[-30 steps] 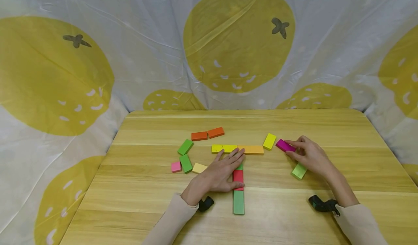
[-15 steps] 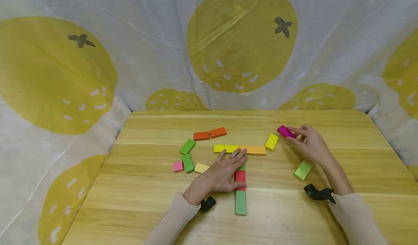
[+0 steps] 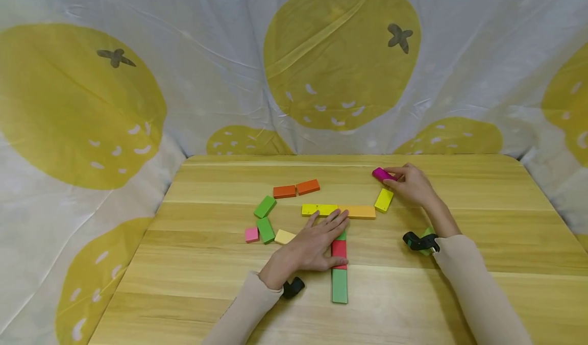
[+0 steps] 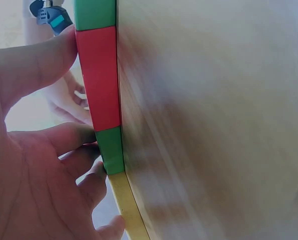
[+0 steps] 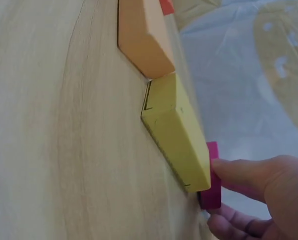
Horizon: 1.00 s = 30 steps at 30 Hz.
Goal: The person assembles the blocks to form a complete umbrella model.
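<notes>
The right hand [image 3: 415, 186] pinches the magenta block [image 3: 381, 174] and, with the left hand [image 3: 311, 244] spread, should avoid nudging the slanted yellow block [image 3: 383, 200].

Smooth, painted-looking blocks [image 3: 339, 286], faintly glossy wood-grain tabletop [image 3: 381, 294], creased cloth backdrop [image 3: 220, 74], matt fabric sleeves [image 3: 247, 306]
</notes>
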Tool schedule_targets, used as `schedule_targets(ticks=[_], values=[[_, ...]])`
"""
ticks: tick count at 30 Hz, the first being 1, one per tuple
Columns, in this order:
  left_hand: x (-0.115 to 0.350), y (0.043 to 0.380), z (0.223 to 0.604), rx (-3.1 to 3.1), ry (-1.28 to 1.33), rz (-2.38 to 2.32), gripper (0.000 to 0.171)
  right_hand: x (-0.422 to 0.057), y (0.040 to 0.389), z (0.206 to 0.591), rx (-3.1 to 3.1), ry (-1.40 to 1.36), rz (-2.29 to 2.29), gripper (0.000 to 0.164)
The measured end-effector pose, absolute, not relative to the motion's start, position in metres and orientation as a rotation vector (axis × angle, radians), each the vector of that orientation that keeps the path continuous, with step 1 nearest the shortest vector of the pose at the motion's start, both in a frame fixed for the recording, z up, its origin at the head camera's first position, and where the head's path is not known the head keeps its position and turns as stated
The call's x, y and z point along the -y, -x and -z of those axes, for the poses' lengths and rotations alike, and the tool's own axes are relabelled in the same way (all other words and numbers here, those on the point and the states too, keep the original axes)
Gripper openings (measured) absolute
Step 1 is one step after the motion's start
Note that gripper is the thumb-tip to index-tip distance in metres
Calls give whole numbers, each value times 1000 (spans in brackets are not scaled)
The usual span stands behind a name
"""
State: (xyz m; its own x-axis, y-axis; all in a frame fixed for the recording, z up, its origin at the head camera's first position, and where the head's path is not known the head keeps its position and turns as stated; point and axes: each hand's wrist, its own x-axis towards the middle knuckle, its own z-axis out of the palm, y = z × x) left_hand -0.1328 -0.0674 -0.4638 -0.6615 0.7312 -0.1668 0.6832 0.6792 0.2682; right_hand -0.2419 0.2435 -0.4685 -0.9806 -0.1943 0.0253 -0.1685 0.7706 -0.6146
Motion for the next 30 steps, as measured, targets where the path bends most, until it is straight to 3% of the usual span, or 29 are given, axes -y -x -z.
schedule_targets(ticks=[30], values=[[67, 133, 462, -2633, -1127, -264, 91, -248, 246, 479, -2802, 417, 1080, 43]])
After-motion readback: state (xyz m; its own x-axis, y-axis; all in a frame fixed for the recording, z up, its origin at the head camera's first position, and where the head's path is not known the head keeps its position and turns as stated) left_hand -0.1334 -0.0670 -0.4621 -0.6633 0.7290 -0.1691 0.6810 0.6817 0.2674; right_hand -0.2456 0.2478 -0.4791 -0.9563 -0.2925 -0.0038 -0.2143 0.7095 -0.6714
